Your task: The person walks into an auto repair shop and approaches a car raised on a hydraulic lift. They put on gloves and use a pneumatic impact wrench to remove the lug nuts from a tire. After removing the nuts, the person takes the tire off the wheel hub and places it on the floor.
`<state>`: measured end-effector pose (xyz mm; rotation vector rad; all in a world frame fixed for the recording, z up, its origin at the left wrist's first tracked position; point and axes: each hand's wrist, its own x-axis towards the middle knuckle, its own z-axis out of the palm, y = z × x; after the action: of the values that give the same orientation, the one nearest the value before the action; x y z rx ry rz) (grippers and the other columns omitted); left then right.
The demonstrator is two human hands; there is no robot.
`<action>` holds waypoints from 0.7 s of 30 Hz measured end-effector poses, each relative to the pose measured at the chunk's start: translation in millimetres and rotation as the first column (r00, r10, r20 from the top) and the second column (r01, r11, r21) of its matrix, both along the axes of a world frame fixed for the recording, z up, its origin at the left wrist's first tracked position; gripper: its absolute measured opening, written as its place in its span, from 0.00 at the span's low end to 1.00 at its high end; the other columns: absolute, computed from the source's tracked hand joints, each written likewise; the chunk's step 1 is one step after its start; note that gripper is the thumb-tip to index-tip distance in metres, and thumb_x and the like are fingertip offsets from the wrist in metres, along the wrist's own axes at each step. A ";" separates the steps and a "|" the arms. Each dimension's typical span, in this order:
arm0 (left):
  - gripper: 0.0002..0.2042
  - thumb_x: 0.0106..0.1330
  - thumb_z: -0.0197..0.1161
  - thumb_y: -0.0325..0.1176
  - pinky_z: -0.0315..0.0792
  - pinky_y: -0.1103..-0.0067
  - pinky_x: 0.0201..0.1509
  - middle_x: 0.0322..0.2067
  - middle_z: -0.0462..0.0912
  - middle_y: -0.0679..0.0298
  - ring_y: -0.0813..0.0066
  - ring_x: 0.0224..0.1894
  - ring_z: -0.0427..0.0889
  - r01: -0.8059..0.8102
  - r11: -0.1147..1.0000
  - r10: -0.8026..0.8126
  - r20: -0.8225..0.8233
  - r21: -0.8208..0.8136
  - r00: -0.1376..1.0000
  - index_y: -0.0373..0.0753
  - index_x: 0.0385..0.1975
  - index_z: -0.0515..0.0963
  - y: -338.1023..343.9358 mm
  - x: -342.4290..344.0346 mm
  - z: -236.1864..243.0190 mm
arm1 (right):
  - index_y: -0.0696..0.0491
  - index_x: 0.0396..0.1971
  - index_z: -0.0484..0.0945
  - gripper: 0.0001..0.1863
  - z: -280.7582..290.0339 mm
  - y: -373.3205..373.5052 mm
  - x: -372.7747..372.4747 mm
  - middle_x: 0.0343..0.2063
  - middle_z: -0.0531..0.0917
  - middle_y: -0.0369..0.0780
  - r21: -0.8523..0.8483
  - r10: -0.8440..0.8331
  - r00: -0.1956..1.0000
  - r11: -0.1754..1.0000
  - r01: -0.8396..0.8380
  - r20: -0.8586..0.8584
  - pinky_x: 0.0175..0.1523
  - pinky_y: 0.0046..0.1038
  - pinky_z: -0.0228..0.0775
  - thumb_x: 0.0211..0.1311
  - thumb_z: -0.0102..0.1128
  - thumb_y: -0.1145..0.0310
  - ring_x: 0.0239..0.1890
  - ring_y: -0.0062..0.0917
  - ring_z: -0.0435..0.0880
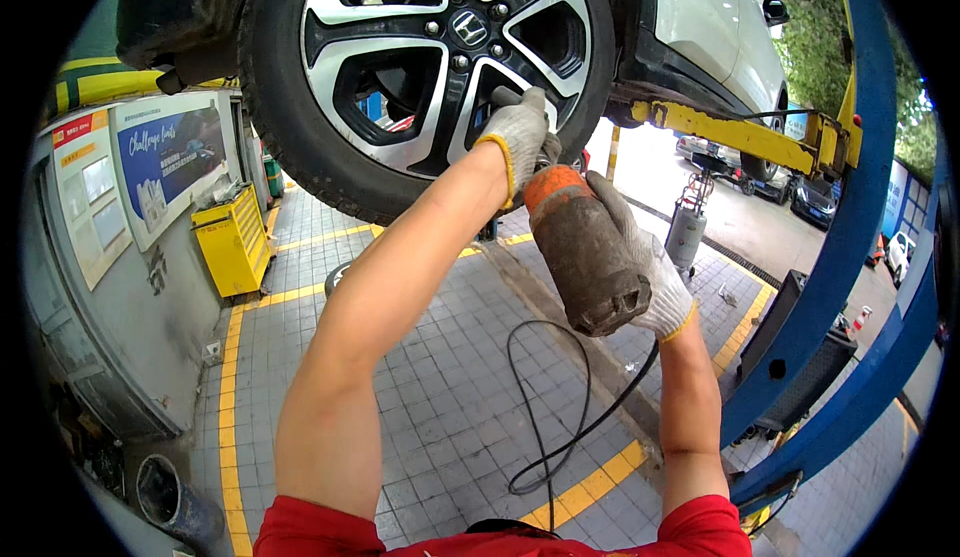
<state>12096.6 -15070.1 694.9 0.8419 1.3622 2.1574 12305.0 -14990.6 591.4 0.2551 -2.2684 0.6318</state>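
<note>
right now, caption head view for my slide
White-gloved left hand near silver-black wheel, white-gloved right hand holding orange-brown cylindrical tool

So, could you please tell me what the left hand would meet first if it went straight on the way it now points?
Most likely the wheel: the left hand points up toward its lower right part, though depth is unclear.
</note>
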 end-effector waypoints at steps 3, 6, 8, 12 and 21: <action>0.19 0.77 0.55 0.51 0.67 0.75 0.19 0.19 0.71 0.67 0.75 0.17 0.70 -0.023 0.995 0.022 -0.011 -0.101 1.000 0.42 0.30 0.71 3.4 -14.6 -4.4 | 0.49 0.78 0.56 0.54 3.0 -1.8 -1.2 0.59 0.81 0.55 0.068 -0.041 0.999 0.997 0.040 0.016 0.66 0.42 0.73 0.52 0.79 0.61 0.62 0.52 0.81; 0.26 0.75 0.51 0.56 0.70 0.67 0.24 0.20 0.76 0.57 0.65 0.19 0.76 -0.339 0.895 0.204 -0.409 -0.290 0.890 0.34 0.29 0.76 14.9 -37.7 -17.1 | 0.48 0.78 0.57 0.53 -0.6 -6.5 -5.8 0.54 0.84 0.56 0.175 -0.111 0.993 0.979 0.103 0.034 0.60 0.41 0.78 0.53 0.77 0.61 0.55 0.52 0.86; 0.28 0.75 0.48 0.55 0.74 0.64 0.35 0.26 0.81 0.50 0.58 0.29 0.82 -0.444 0.819 0.190 -0.558 -0.363 0.808 0.32 0.33 0.79 18.5 -40.7 -21.4 | 0.47 0.78 0.57 0.52 -6.5 -8.5 -6.4 0.52 0.84 0.56 0.281 -0.139 0.990 0.951 0.132 0.005 0.58 0.42 0.79 0.53 0.75 0.61 0.53 0.52 0.87; 0.25 0.76 0.48 0.53 0.76 0.66 0.36 0.26 0.82 0.52 0.60 0.29 0.84 -0.294 0.856 0.110 -0.407 -0.425 0.907 0.33 0.35 0.79 9.7 -23.6 -25.7 | 0.46 0.77 0.59 0.44 -17.6 -8.6 -8.0 0.49 0.85 0.55 0.319 -0.209 0.978 0.928 0.191 0.023 0.50 0.42 0.82 0.60 0.68 0.63 0.49 0.51 0.88; 0.18 0.78 0.61 0.48 0.66 0.88 0.13 0.18 0.69 0.72 0.86 0.15 0.69 0.297 0.953 -0.301 0.244 0.053 0.922 0.39 0.31 0.71 -17.9 -8.6 -32.9 | 0.50 0.72 0.64 0.44 -31.4 -12.2 -13.3 0.47 0.87 0.50 0.342 -0.165 0.976 0.917 0.204 -0.140 0.45 0.42 0.83 0.55 0.73 0.61 0.45 0.50 0.89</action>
<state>12088.0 -15088.0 662.0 0.7036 1.0202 1.9593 12291.8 -15002.8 560.0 0.2388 -2.2551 0.1018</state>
